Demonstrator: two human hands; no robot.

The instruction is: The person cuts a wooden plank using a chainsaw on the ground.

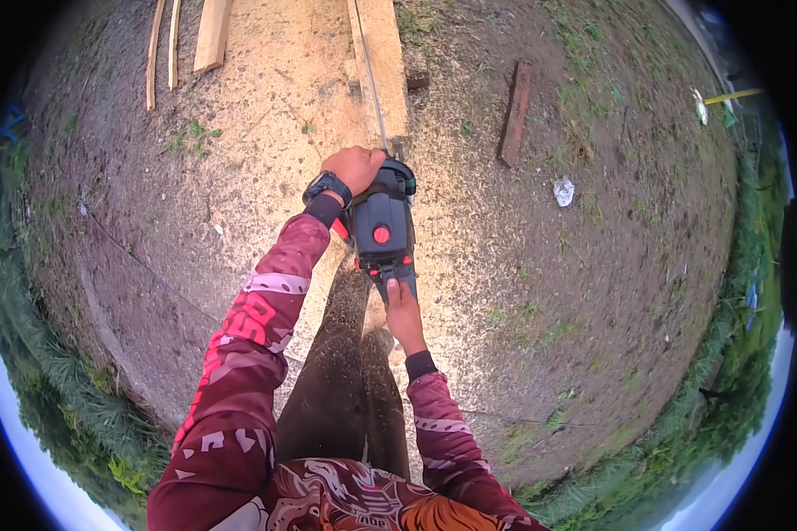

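A chainsaw point(388, 215) with a dark body and a red round knob hangs in front of my legs, its long thin bar point(369, 75) pointing away from me. The bar lies over or along a pale sawn timber point(388, 53) at the top; whether it is in the wood I cannot tell. My left hand point(354, 168), with a black watch at the wrist, is closed round the front handle. Farther back, my right hand point(404, 314) grips the rear handle, thumb on top; its other fingers are mostly hidden.
Sawdust point(266, 124) covers the ground around the timber and my feet. Several pale cut strips point(212, 35) lie at the far left. A dark reddish board point(514, 113) and a crumpled clear piece of litter point(563, 191) lie to the right. Greenery point(88, 380) borders the dirt.
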